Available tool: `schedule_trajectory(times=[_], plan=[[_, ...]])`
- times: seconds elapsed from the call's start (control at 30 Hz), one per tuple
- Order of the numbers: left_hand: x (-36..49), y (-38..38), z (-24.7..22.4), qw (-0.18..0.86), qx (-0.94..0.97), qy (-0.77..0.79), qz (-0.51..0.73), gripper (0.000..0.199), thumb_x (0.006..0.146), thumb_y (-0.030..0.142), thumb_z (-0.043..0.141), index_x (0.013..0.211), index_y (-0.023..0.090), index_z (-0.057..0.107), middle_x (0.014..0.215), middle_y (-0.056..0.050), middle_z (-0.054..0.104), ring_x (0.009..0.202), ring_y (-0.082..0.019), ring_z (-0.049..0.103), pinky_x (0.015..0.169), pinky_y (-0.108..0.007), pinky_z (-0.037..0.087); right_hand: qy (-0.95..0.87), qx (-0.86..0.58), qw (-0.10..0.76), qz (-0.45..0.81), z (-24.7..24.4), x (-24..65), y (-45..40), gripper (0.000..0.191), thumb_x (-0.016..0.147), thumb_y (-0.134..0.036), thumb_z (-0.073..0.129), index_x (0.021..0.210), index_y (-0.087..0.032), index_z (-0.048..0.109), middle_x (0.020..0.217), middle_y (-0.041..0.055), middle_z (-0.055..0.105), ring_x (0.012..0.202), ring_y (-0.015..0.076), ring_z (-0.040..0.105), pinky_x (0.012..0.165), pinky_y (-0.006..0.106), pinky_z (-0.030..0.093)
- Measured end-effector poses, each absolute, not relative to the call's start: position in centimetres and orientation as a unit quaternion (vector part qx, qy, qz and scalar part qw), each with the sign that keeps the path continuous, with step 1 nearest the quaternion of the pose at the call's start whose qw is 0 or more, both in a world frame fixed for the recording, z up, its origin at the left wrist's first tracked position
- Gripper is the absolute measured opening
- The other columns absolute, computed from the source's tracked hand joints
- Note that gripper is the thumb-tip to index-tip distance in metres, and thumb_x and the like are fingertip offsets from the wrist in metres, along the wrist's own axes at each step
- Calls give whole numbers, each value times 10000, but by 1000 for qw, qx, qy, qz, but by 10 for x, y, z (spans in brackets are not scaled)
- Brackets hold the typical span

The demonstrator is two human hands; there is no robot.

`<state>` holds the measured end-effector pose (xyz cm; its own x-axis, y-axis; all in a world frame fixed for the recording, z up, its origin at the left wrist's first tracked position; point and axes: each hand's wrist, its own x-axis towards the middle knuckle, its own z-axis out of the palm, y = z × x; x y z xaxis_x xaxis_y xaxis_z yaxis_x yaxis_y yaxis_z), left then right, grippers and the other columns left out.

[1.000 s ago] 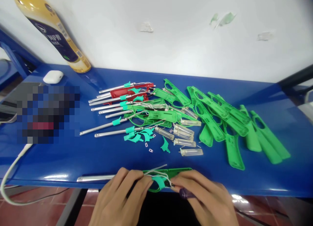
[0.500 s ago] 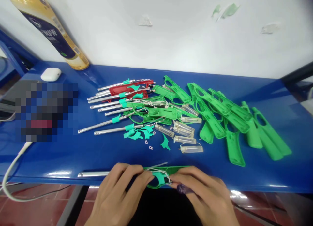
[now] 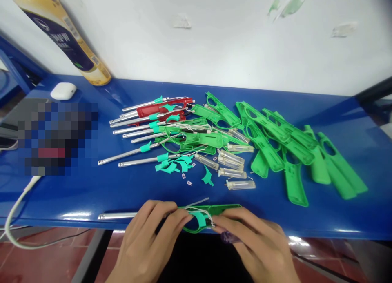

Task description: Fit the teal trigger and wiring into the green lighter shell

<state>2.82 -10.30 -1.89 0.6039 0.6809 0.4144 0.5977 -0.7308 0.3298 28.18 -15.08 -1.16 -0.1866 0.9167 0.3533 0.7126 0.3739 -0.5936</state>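
At the table's front edge lies a partly assembled utility lighter [image 3: 220, 209], with a green half-shell, a silver barrel [image 3: 118, 216], a teal trigger [image 3: 200, 219] and white wires [image 3: 209, 213]. My left hand [image 3: 153, 234] is closed round its barrel end, fingertips beside the trigger. Closed on its handle side, my right hand [image 3: 255, 236] has its fingertips by the wire ends and a small black part. A dark purple patch or object [image 3: 230, 237] shows at the right thumb; I cannot tell which. A thin clear tube [image 3: 197, 202] sticks up behind the trigger.
Behind the hands lie loose teal triggers [image 3: 207, 176], clear fuel tanks [image 3: 240, 185], barrels with wires [image 3: 141, 162], red shells [image 3: 150, 110] and green shells [image 3: 295, 185]. A yellow bottle [image 3: 98, 76], white case [image 3: 63, 91] and blurred-out object with a cable [image 3: 18, 203] stand left.
Both hands keep their places on the lighter, with only slight fingertip movement around the trigger and wires. The whole view has shifted slightly.
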Motion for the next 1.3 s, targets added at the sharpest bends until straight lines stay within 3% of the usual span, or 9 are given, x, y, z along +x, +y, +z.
schedule_trajectory(times=[0.43, 0.67, 0.97, 1.17, 1.3], plan=[[18, -104, -33, 69, 893, 374, 243, 289, 1120, 143, 489, 1237, 233, 737, 1129, -70, 714, 1002, -190, 643, 889, -315, 548, -753, -543, 340, 151, -11, 279, -152, 288, 1105, -130, 502, 1154, -222, 771, 1004, 28, 818, 794, 123, 822, 658, 192, 607], [21, -104, -27, 72, 889, 388, 231, 319, 1084, 62, 508, 1225, 237, 734, 1133, -67, 677, 992, -185, 607, 836, -302, 525, -756, -541, 335, 154, -13, 280, -152, 283, 1100, -133, 511, 1161, -233, 768, 1013, 27, 815, 799, 125, 825, 645, 191, 607], [24, -102, -16, 110, 886, 384, 235, 237, 1097, 76, 543, 1219, 187, 713, 1163, -72, 690, 1048, -198, 609, 930, -340, 488, -746, -545, 349, 155, -16, 278, -155, 317, 1096, -109, 481, 1177, -231, 762, 1032, 36, 811, 828, 137, 826, 671, 202, 613], [26, -98, -16, 103, 898, 359, 233, 422, 1057, 11, 433, 1256, 231, 733, 1145, -64, 682, 1032, -188, 602, 869, -290, 538, -749, -543, 351, 146, -13, 279, -151, 257, 1101, -142, 532, 1138, -220, 774, 1007, 36, 815, 801, 138, 826, 651, 205, 613], [23, -97, -13, 105, 918, 323, 205, 477, 1060, 30, 409, 1354, 246, 717, 1204, -67, 717, 1124, -211, 590, 950, -303, 560, -750, -543, 350, 143, -11, 279, -150, 250, 1118, -187, 531, 1110, -222, 778, 991, 34, 818, 771, 140, 822, 611, 219, 603]])
